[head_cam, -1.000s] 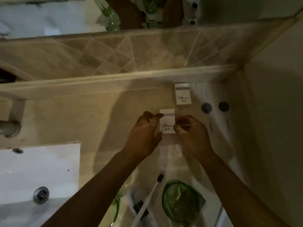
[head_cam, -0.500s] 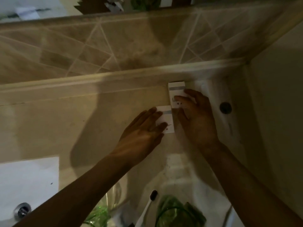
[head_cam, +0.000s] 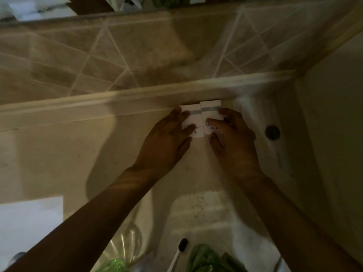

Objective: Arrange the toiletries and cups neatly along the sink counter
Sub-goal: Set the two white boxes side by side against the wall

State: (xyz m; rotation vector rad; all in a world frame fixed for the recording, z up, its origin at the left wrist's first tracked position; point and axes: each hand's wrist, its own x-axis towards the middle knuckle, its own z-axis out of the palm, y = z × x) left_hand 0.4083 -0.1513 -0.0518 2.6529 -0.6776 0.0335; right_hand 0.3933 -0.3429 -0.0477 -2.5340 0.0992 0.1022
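- Two small white boxes lie flat on the beige sink counter (head_cam: 59,154), pushed up against the raised ledge (head_cam: 98,103) at the back of it; this ledge is the landmark for everything below.
- The left box (head_cam: 193,122) and the right box (head_cam: 211,116) sit side by side, long edges touching, their far ends at the ledge.
- The left hand (head_cam: 167,142) rests flat on the left box, fingers spread, pressing rather than gripping.
- The right hand (head_cam: 233,140) has fingertips on top of the right box and thumb at its near end; it looks like a loose pinch.
- Step in hand, as I judge it: squaring the pair against the ledge. Next, line up their near ends and let go.
- The boxes look like smooth card, rectangular, each with a grey band.
- Nearer the viewer than the ledge lie a white toothbrush (head_cam: 179,252) with dark bristles and green cups (head_cam: 206,260), not yet arranged.
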